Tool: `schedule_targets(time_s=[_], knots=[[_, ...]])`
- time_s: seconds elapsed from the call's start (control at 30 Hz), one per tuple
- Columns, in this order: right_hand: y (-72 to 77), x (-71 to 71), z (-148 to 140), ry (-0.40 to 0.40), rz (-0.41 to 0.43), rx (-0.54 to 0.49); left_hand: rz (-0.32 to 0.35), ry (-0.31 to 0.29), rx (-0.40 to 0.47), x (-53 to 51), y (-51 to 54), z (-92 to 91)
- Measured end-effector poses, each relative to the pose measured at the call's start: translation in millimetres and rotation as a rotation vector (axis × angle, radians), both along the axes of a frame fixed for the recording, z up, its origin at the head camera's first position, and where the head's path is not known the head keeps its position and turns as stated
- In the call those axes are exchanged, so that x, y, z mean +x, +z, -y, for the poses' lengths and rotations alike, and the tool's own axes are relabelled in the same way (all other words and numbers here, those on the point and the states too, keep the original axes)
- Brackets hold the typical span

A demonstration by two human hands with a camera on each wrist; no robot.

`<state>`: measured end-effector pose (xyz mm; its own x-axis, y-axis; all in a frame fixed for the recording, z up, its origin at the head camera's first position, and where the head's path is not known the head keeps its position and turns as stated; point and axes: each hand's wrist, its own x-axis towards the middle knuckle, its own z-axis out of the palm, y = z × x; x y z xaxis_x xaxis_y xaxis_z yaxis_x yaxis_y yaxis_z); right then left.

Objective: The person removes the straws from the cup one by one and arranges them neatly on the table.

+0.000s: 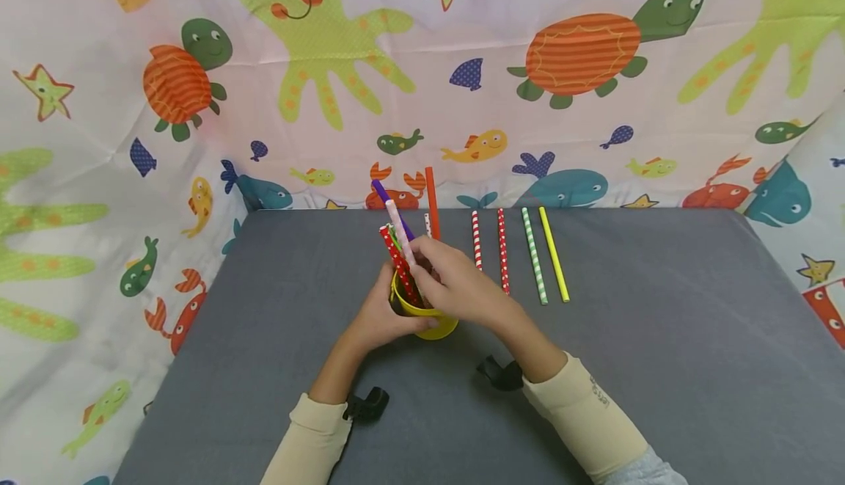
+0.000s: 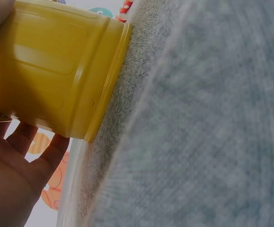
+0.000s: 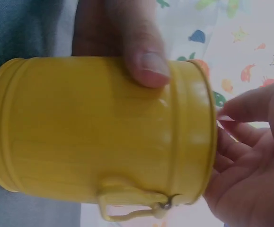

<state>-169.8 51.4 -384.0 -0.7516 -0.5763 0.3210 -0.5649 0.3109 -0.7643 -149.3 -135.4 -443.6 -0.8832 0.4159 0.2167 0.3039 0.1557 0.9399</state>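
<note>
A yellow metal bucket (image 1: 437,331) stands on the grey table, and my left hand (image 1: 381,316) grips it round the side, its thumb across the front. My right hand (image 1: 458,283) is over the bucket's rim, pinching a pale pink straw (image 1: 399,224) between thumb and fingers. The straw's lower end is hidden by the hand and bucket. Leaning in the bucket are a red straw with white dots (image 1: 399,261), a purple straw (image 1: 381,191) and an orange straw (image 1: 432,199). The right wrist view shows the bucket's handle (image 3: 127,215) hanging at its side.
Right of the bucket lie a red-and-white striped straw (image 1: 476,235), a red dotted straw (image 1: 502,243), a green-and-white striped straw (image 1: 534,254) and a yellow straw (image 1: 554,254), side by side. A cloth printed with sea animals (image 1: 422,59) hangs behind the table.
</note>
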Motion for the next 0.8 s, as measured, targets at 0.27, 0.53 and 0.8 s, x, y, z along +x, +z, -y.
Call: schedule_targets(time_s=[0.27, 0.53, 0.8], knots=[[13.4, 3.2, -11, -0.068, -0.059, -0.205, 0.012, -0.018, 0.004, -1.0, -2.7, 0.3], [18.5, 0.6, -29, -0.115, -0.131, -0.363, 0.030, -0.005, 0.003, -2.7, -4.5, 0.0], [22.4, -1.7, -52, -0.291, -0.150, -0.323, 0.040, 0.019, -0.009, -16.5, -37.0, 4.2]])
